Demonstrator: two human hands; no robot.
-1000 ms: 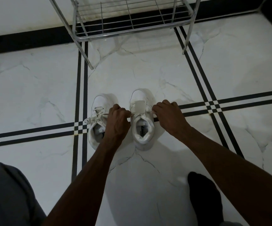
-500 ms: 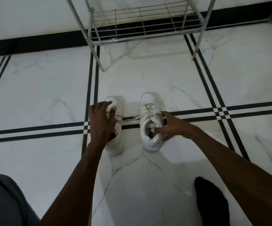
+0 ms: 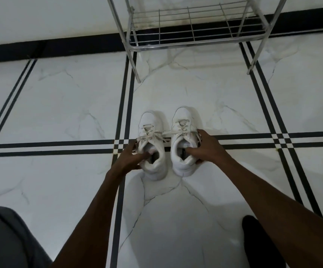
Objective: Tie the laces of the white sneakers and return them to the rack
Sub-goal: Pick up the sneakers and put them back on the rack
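Two white sneakers stand side by side on the marble floor, toes pointing away from me. My left hand [image 3: 130,156] grips the left sneaker [image 3: 152,132] at its collar, thumb inside the opening and fingers along the outer side. My right hand [image 3: 205,147] holds the right sneaker [image 3: 182,120] the same way, thumb in the opening. Both sneakers show tied laces, and a lace end stretches between the two. The metal wire rack [image 3: 193,38] stands beyond them against the wall, its lowest shelf bare.
The rack's front legs [image 3: 136,74] touch the floor just beyond the sneakers. My dark-socked foot [image 3: 257,236] rests at the lower right, and my grey-clad knee [image 3: 3,238] fills the lower left corner. Black tile stripes cross the white floor.
My hands left the laces of the right sneaker and dropped to the collars, one onto each sneaker. The view shifted, so the rack now sits further right.
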